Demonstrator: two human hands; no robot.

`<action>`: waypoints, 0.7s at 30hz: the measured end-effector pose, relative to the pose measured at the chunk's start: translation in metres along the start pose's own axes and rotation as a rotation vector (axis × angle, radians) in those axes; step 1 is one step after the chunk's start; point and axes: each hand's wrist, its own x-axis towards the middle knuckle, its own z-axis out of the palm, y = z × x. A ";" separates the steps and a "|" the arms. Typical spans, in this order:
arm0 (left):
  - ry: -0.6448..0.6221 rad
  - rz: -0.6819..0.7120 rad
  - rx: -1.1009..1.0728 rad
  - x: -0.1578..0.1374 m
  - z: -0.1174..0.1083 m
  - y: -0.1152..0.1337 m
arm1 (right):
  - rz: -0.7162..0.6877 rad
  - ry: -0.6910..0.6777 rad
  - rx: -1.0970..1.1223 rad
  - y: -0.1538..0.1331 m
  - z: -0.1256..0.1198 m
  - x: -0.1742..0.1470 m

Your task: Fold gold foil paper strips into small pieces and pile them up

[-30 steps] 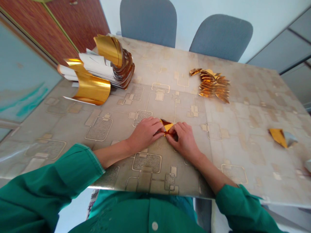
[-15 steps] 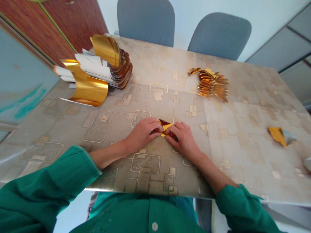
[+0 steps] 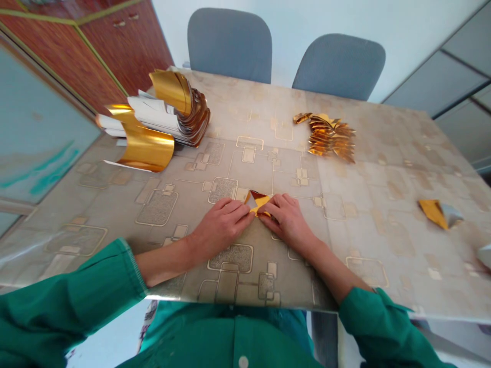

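A small piece of gold foil paper (image 3: 261, 203), partly folded and showing some of its white back, lies on the table in front of me. My left hand (image 3: 224, 225) is closed, its fingertips gripping the paper's near left edge. From the other side my right hand (image 3: 286, 220) pinches the right part of the paper, thumb below and fingers above. My fingers hide the near and right edges of the sheet.
A stack of curled gold sheets (image 3: 174, 94) stands at the back left, with a loose curled gold sheet (image 3: 149, 148) beside it. A pile of folded gold pieces (image 3: 332, 135) sits at the back right. One folded piece (image 3: 433, 212) lies far right. Two grey chairs (image 3: 230, 46) face me.
My left hand has shifted slightly left and down, its fingers flatter along the paper. More of the paper's white side now shows. The view has tilted up a little.
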 end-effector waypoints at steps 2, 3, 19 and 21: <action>-0.001 -0.019 0.014 -0.003 -0.002 0.002 | -0.006 0.005 -0.007 0.000 0.000 0.000; 0.000 -0.030 0.015 -0.005 -0.003 0.002 | -0.008 0.008 -0.009 0.000 0.000 0.000; 0.088 -0.065 -0.046 -0.007 0.000 0.006 | 0.041 -0.014 0.049 -0.001 -0.001 0.001; 0.089 0.004 -0.056 0.001 0.003 0.005 | 0.042 -0.005 0.075 0.000 -0.001 0.001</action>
